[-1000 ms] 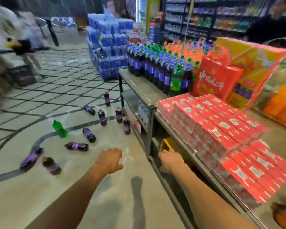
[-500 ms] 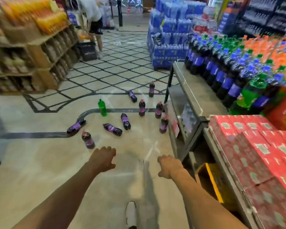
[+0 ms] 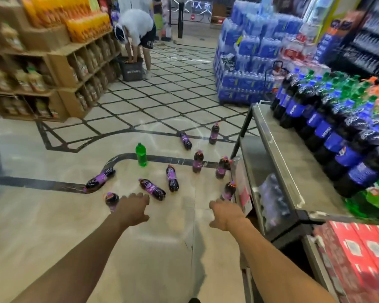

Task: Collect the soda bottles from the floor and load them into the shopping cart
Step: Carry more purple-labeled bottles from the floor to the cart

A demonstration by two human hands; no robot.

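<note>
Both arms out toward purple soda bottles (image 3: pixel 153 189) strewn over the tiled floor (image 3: pixel 53 215), some upright, some toppled, one green bottle (image 3: pixel 141 155) standing among them. Left hand (image 3: pixel 132 207) and right hand (image 3: pixel 225 214): grip loose, holding nothing, readied for the nearest bottles. Closer to the bottles than half a second ago. No shopping cart in view.

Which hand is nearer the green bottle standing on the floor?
Left. The left hand is below the green bottle, slightly to its left. The right hand sits farther off, toward the display shelf.
</note>
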